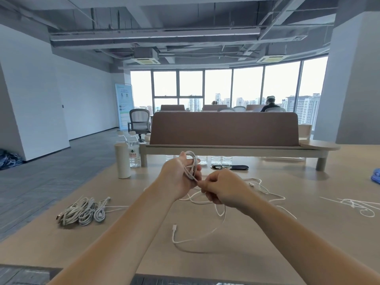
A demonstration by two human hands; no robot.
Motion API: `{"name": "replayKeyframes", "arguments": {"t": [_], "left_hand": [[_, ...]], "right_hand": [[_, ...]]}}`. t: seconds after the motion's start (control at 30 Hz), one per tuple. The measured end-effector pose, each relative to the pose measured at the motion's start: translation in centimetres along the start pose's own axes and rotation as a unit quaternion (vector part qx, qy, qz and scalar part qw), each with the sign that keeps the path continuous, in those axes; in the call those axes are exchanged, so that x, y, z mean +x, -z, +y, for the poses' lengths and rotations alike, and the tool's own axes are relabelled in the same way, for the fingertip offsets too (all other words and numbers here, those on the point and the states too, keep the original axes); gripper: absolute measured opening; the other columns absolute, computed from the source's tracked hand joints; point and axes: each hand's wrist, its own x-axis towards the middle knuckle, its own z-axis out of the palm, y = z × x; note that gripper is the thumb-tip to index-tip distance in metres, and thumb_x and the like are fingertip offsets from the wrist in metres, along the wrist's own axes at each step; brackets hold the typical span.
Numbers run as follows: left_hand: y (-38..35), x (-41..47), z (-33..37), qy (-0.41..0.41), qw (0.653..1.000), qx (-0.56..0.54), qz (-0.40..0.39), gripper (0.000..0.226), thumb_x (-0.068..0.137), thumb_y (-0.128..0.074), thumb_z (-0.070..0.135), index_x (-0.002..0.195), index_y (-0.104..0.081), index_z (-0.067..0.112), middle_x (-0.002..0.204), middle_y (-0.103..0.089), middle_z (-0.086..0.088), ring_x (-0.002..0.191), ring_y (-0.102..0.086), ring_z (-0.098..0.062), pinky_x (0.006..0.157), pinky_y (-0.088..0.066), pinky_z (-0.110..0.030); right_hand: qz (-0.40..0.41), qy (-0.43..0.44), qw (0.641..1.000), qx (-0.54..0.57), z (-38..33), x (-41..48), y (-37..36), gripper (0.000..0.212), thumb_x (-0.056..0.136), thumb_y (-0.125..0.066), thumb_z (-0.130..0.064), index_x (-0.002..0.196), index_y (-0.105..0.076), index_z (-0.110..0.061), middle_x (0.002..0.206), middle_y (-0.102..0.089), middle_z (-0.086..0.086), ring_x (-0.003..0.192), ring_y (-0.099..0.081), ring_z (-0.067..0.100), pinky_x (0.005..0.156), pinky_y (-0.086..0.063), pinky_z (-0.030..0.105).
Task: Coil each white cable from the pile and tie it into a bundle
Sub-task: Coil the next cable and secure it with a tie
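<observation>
White cable coil (190,164), long axis upright, gripped in left hand (176,179); loose strand (194,200) pinched by right hand (224,190), pinch itself obscured.

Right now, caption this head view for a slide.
Left hand holds a partly coiled white cable; right hand pinches its loose strand.

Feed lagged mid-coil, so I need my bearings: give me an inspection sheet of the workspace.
Surface: light wooden table.
Job's things: white cable partly coiled in left hand; coiled bundles lie at left; thin white ties, probably, at right.
Clutter: two water bottles, white tumbler, blue object at right edge.
Hands: left hand grips that cable; right hand fingers pinch its strand alongside.
Cables: loose tail trails across the table, connector lying free.
Surroundings: brown desk partition, office chair, windows.
</observation>
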Motion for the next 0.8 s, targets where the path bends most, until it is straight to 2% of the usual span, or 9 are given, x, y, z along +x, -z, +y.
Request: {"name": "replayKeyframes", "arguments": {"t": [0.1, 0.17, 0.23, 0.33, 0.4, 0.5, 0.6, 0.8], "left_hand": [[0.1, -0.2, 0.6, -0.002, 1.0, -0.018, 0.012, 0.048, 0.108, -0.033, 0.038, 0.123, -0.054, -0.003, 0.076, -0.053, -0.014, 0.053, -0.045, -0.017, 0.058, -0.039, -0.028], [0.7, 0.0, 1.2, -0.017, 0.999, -0.036, 0.021, 0.045, 0.106, -0.04, 0.028, 0.143, -0.046, 0.003, 0.083, -0.053, -0.014, 0.053, -0.05, -0.016, 0.056, -0.042, -0.028], [1.3, 0.1, 1.7, -0.026, 0.999, -0.03, 0.019, 0.048, 0.104, -0.042, 0.023, 0.149, -0.043, 0.007, 0.09, -0.054, -0.015, 0.057, -0.054, -0.017, 0.055, -0.046, -0.029], [1.8, -0.2, 1.8, -0.017, 0.999, 0.024, -0.02, 0.05, 0.108, -0.037, 0.033, 0.124, -0.058, -0.009, 0.083, -0.057, -0.017, 0.062, -0.053, -0.021, 0.062, -0.046, -0.032], [1.9, -0.3, 1.6, -0.017, 0.996, 0.072, -0.05, 0.051, 0.108, -0.033, 0.036, 0.11, -0.061, -0.007, 0.077, -0.059, -0.016, 0.064, -0.054, -0.024, 0.067, -0.047, -0.035], [1.8, -0.4, 1.4, -0.023, 0.987, 0.15, -0.06, 0.053, 0.109, -0.034, 0.036, 0.124, -0.057, -0.009, 0.079, -0.061, -0.016, 0.07, -0.061, -0.029, 0.072, -0.052, -0.038], [1.7, -0.5, 1.2, -0.019, 0.982, 0.177, -0.066, 0.048, 0.107, -0.038, 0.031, 0.14, -0.049, -0.002, 0.084, -0.061, -0.019, 0.077, -0.065, -0.035, 0.069, -0.059, -0.041], [1.2, -1.0, 0.7, -0.001, 0.972, 0.218, -0.088, 0.054, 0.107, -0.039, 0.038, 0.12, -0.059, -0.01, 0.09, -0.059, -0.021, 0.085, -0.065, -0.04, 0.071, -0.059, -0.044]], "right_hand": [[-0.035, -0.007, 0.999, 0.021, -0.1, -0.4, -0.2, 0.036, 0.102, -0.057, -0.029, 0.075, -0.065, -0.006, 0.06, -0.067, 0.008, 0.051, -0.058, 0.017, 0.055, -0.048, 0.022], [-0.07, -0.007, 0.997, 0.037, 0.2, -0.7, 0.1, 0.033, 0.104, -0.052, -0.024, 0.084, -0.069, -0.004, 0.07, -0.072, 0.012, 0.065, -0.063, 0.019, 0.072, -0.053, 0.031], [-0.062, -0.008, 0.998, 0.028, 0.7, -0.7, 0.6, 0.03, 0.103, -0.051, -0.02, 0.091, -0.073, -0.004, 0.074, -0.073, 0.014, 0.071, -0.063, 0.02, 0.079, -0.054, 0.037], [-0.033, -0.019, 0.998, 0.047, 1.1, -0.6, 1.4, 0.029, 0.103, -0.053, -0.021, 0.091, -0.075, -0.005, 0.06, -0.058, 0.006, 0.055, -0.048, 0.017, 0.059, -0.042, 0.028], [-0.019, -0.017, 1.0, 0.005, 0.9, -0.4, 1.9, 0.028, 0.101, -0.056, -0.022, 0.087, -0.077, -0.009, 0.052, -0.05, -0.003, 0.046, -0.038, 0.011, 0.052, -0.032, 0.022], [0.005, -0.006, 0.997, -0.082, 0.3, -0.2, 2.4, 0.027, 0.098, -0.061, -0.026, 0.081, -0.078, -0.014, 0.044, -0.049, -0.01, 0.038, -0.039, 0.002, 0.047, -0.031, 0.016], [0.004, 0.0, 0.994, -0.114, -0.1, 0.0, 2.7, 0.026, 0.096, -0.063, -0.027, 0.081, -0.079, -0.013, 0.047, -0.051, -0.009, 0.038, -0.039, 0.003, 0.045, -0.032, 0.015], [0.017, 0.002, 0.977, -0.211, -0.8, 0.5, 2.3, 0.024, 0.093, -0.063, -0.024, 0.072, -0.075, -0.018, 0.056, -0.058, -0.004, 0.043, -0.045, 0.004, 0.05, -0.038, 0.02]]}}
